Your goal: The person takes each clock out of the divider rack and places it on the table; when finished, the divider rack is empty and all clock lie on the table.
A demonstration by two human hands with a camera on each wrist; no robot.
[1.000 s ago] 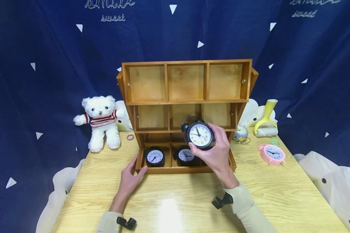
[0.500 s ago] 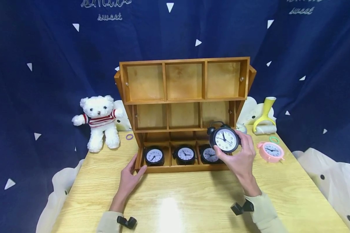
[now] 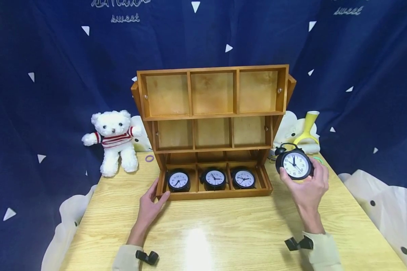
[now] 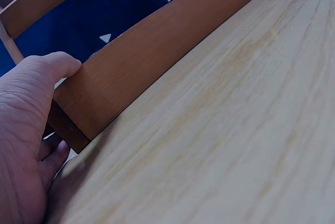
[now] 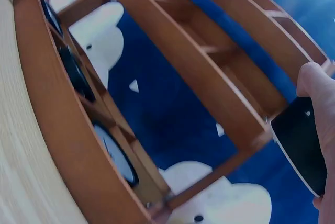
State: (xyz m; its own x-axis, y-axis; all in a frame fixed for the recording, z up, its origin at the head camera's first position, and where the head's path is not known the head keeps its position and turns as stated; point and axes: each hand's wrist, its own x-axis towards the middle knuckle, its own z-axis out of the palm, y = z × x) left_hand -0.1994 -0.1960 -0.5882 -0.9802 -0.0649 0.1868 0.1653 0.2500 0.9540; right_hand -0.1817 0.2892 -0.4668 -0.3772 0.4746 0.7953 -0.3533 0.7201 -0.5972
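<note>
One black alarm clock (image 3: 296,165) was in the grasp of the right hand (image 3: 306,190), its thumb at the dial's lower left edge and its fingers at the right side. The dial faced the head camera, with the handle above the grip and tilted leftward, and the clock was raised over the table (image 3: 237,233).

Left of that grip stood a wooden shelf (image 3: 217,195), its right end near the held clock. The left hand (image 3: 150,209) gripped the shelf's lower left corner, thumb over the front board, fingers round the outer end. Rightward from this thumb, the bottom tier bore a first clock (image 3: 178,180) close by, a middle clock (image 3: 214,179) and a far clock (image 3: 243,178), one per compartment.

Beyond the left hand sat a white teddy bear (image 3: 115,141), with a purple ring (image 3: 149,161) beside it. Behind the right hand's grip, a yellow-handled roller (image 3: 310,123) was partly blocked by the held clock.
</note>
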